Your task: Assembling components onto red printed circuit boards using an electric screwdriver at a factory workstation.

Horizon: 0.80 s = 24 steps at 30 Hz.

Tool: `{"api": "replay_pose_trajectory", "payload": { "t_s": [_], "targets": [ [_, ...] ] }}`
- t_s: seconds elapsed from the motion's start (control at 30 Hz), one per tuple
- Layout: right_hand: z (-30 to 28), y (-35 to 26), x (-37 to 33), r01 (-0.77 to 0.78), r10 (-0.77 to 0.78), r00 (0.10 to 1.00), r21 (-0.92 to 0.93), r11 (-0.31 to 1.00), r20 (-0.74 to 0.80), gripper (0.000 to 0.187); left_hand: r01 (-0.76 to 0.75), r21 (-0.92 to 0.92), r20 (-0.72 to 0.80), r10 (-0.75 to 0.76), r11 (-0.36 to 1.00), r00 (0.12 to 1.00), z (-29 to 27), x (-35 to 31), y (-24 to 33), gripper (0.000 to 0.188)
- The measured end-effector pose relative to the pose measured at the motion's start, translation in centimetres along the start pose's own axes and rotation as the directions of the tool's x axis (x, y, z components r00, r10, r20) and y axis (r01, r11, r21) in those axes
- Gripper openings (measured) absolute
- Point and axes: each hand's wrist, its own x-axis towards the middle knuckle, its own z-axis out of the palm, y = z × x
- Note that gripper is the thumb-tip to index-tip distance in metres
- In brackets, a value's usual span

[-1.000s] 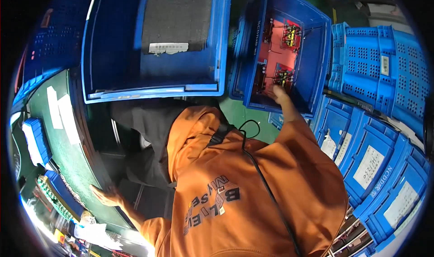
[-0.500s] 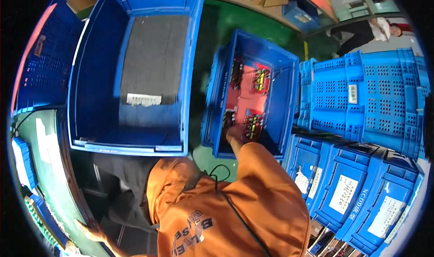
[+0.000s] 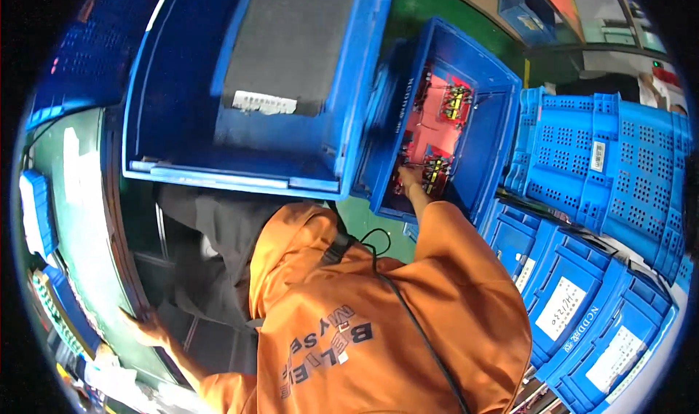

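Note:
My right hand (image 3: 411,176) reaches down into a deep blue crate (image 3: 489,133), near its close end. Inside lies a pink-red sheet (image 3: 428,132) with several red, black and yellow component assemblies. The hand is beside the near right assembly (image 3: 436,172), over darker parts along the left wall. Its fingers are small and partly hidden, so a grip cannot be made out. Far to the left, my left hand (image 3: 149,331) is open, fingers apart, at the edge of a green-topped table (image 3: 86,195).
A larger blue crate (image 3: 240,177) with a dark grey sheet (image 3: 291,42) stands left of the small one. Perforated blue crates (image 3: 568,144) and labelled blue bins (image 3: 564,308) are stacked at the right. A black cord (image 3: 375,243) loops near my orange garment.
The view has shifted, so the crates appear higher and further right. My right hand stays inside the small crate by the near assemblies. My left hand stays at the table edge.

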Motion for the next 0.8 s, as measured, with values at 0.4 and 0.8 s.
{"api": "replay_pose_trajectory", "payload": {
  "t_s": [0.4,0.8],
  "targets": [
    [-9.0,-11.2,-3.0,0.275,-0.271,0.96,-0.401,0.874,0.067,0.012,-0.17,-0.041,-0.136,0.163,0.985,0.977,0.3,1.2,1.6,0.063],
    [-12.4,-40.2,-26.5,0.949,-0.888,0.184,0.158,0.272,0.422,0.043,-0.046,-0.02,-0.112,0.044,0.999,0.993,0.0,0.8,2.2,0.076]
  ]
}}
